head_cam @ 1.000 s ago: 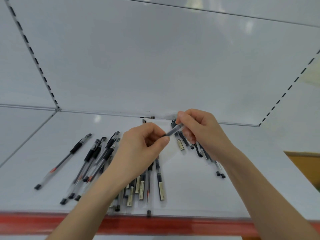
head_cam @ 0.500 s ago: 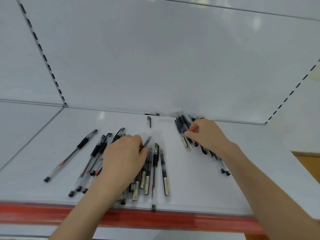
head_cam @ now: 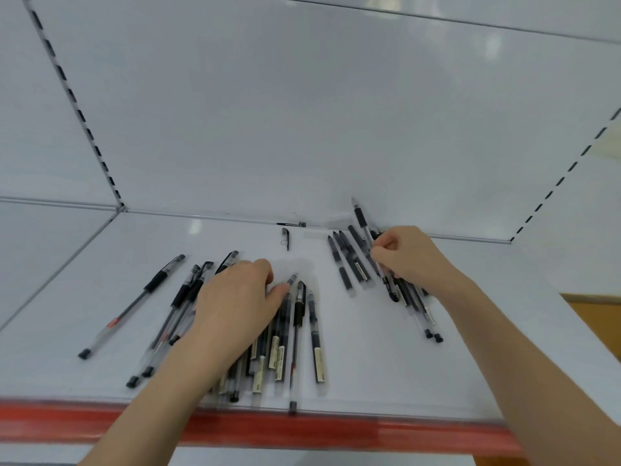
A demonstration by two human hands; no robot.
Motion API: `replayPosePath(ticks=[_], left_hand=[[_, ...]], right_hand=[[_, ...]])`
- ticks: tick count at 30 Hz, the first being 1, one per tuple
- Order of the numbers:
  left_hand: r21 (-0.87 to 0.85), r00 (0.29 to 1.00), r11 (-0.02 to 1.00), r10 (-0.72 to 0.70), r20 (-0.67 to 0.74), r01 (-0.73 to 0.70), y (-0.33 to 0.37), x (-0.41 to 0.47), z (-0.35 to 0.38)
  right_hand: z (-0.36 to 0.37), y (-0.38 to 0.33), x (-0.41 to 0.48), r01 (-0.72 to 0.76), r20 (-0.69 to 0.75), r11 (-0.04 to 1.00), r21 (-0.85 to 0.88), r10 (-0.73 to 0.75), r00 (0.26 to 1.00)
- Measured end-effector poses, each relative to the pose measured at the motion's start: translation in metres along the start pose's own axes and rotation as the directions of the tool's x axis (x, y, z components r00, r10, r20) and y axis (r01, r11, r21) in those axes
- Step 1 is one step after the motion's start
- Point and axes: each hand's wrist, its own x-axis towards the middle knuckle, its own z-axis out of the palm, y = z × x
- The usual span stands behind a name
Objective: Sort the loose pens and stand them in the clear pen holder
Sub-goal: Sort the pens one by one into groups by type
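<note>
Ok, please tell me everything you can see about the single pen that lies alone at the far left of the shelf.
The lone pen has a clear, plastic-looking barrel with a dark refill inside. It has a black sleeve towards its far end, a capped tip there, a black plug at its near end and a small red mark on the lower barrel. It lies flat on the white shelf, slanted, with its near end to the left, apart from the other pens. Only the shelf touches it.
</note>
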Motion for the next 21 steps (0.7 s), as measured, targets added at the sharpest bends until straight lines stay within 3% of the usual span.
replayPosePath(ticks=[5, 11, 18, 21], left_hand=[[-0.029, 1.0, 1.0, 0.012, 0.011, -0.012, 0.001, 0.023, -0.005], [-0.118, 0.998, 0.993, 0.012, 0.068, -0.004, 0.001, 0.084, 0.003], [-0.014, 0.986, 0.999, -0.028, 0.163, 0.031, 0.009, 0.115, 0.028], [-0.06, 0.98, 0.997, -0.04, 0.197, 0.052, 0.005, 0.12, 0.03]], right_hand=[[-0.009, -0.001, -0.011, -0.032, 0.039, 0.965, 0.26, 0.023, 0.999], [-0.01, -0.01, -0.03, -0.052, 0.039, 0.916, 0.399, 0.04, 0.998], [-0.005, -0.007, -0.042, -0.022, -0.034, 0.954, 0.299, 0.034, 0.999], [-0.004, -0.005, -0.045, -0.02, -0.065, 0.955, 0.296, 0.041, 0.997]])
